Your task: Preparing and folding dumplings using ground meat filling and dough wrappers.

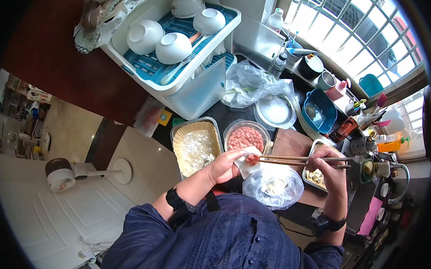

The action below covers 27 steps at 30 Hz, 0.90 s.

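Observation:
In my left hand (225, 167) lies a thin white dough wrapper (244, 168) with a lump of minced meat (252, 159) on it. My right hand (327, 164) grips a pair of wooden chopsticks (291, 160), whose tips touch that lump. Just beyond the wrapper stands a round clear tub of red minced meat (244, 137). Left of it is a metal tray (196, 149) lined with pleated baking paper and dusted with white powder. Nearer my body, a clear plastic bag (274, 187) holds pale wrappers. Partly behind my right hand is a white-rimmed tray (316, 177) with pale yellowish pieces.
A dish rack (200, 96) with upturned white bowls (173, 47) stands at the back left. Behind the tub are a crumpled plastic bag (247, 83) and a round clear container (276, 111). A wooden board (290, 142), a blue basin (319, 111) and a faucet (404, 185) lie to the right.

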Each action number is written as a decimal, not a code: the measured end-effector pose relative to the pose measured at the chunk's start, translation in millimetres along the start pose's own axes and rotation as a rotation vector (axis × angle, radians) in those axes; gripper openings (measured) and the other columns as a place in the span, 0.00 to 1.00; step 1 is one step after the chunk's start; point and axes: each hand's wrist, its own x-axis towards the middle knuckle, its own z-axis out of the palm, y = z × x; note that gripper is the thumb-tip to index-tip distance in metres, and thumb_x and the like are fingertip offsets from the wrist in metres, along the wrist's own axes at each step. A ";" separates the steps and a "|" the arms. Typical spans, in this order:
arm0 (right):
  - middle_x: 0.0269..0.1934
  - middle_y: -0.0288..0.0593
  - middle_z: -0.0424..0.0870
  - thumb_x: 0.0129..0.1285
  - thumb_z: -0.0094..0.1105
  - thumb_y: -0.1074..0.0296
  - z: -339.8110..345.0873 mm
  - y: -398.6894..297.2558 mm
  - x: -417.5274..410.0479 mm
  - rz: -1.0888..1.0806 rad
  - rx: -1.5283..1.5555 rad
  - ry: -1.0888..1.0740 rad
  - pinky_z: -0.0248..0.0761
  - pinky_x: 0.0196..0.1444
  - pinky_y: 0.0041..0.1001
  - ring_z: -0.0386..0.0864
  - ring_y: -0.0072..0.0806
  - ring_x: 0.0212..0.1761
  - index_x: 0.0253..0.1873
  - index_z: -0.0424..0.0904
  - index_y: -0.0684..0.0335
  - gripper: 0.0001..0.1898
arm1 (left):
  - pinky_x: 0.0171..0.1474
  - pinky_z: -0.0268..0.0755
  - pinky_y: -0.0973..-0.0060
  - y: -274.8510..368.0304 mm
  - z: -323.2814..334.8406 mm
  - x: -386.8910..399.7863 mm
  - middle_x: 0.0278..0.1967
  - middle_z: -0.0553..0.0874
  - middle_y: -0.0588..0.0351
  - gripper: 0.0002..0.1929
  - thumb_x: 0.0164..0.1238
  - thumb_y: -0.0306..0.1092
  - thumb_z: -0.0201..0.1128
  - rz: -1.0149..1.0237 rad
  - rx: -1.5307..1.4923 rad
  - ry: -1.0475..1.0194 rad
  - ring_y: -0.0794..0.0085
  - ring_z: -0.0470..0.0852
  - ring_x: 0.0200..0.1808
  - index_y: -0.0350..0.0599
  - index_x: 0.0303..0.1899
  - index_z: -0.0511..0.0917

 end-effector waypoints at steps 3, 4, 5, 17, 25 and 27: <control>0.29 0.42 0.79 0.61 0.61 0.73 1.0 0.7 -1.4 -0.038 0.041 0.045 0.76 0.30 0.21 0.80 0.25 0.27 0.37 0.77 0.70 0.06 | 0.58 0.70 0.72 2.0 2.1 -0.7 0.43 0.80 0.56 0.16 0.75 0.35 0.46 0.024 0.035 0.009 0.74 0.79 0.46 0.34 0.55 0.71; 0.29 0.42 0.79 0.62 0.60 0.72 0.6 1.4 -1.8 -0.056 0.049 0.046 0.76 0.30 0.21 0.80 0.24 0.27 0.37 0.77 0.70 0.06 | 0.58 0.71 0.72 2.3 2.2 -0.8 0.43 0.80 0.57 0.16 0.75 0.35 0.46 0.029 0.040 0.008 0.74 0.79 0.46 0.34 0.55 0.70; 0.29 0.42 0.80 0.64 0.59 0.70 0.0 2.6 -2.0 -0.074 0.058 0.046 0.76 0.30 0.21 0.80 0.24 0.27 0.38 0.77 0.70 0.07 | 0.58 0.71 0.72 1.6 -0.5 -0.3 0.43 0.80 0.57 0.16 0.75 0.35 0.46 0.031 0.041 0.009 0.74 0.79 0.46 0.34 0.55 0.70; 0.33 0.39 0.82 0.63 0.61 0.64 10.6 164.6 25.8 0.412 0.287 0.199 0.75 0.35 0.22 0.80 0.22 0.33 0.42 0.79 0.64 0.10 | 0.54 0.74 0.70 6.9 5.1 -16.7 0.50 0.80 0.52 0.17 0.75 0.36 0.46 0.046 0.059 0.110 0.68 0.81 0.51 0.38 0.58 0.68; 0.38 0.43 0.81 0.46 0.72 0.71 37.1 65.9 -16.4 -0.192 -0.701 0.065 0.76 0.32 0.27 0.81 0.32 0.34 0.45 0.79 0.58 0.19 | 0.55 0.73 0.69 14.0 45.1 -23.7 0.49 0.79 0.51 0.17 0.74 0.35 0.47 -0.037 0.156 0.055 0.68 0.80 0.50 0.35 0.57 0.69; 0.38 0.39 0.79 0.45 0.71 0.72 51.8 37.1 -21.6 -0.581 -0.861 0.059 0.75 0.32 0.28 0.81 0.31 0.34 0.47 0.79 0.56 0.21 | 0.55 0.73 0.69 12.1 52.8 -19.5 0.49 0.79 0.51 0.17 0.74 0.34 0.47 -0.080 0.217 0.012 0.68 0.80 0.50 0.33 0.57 0.69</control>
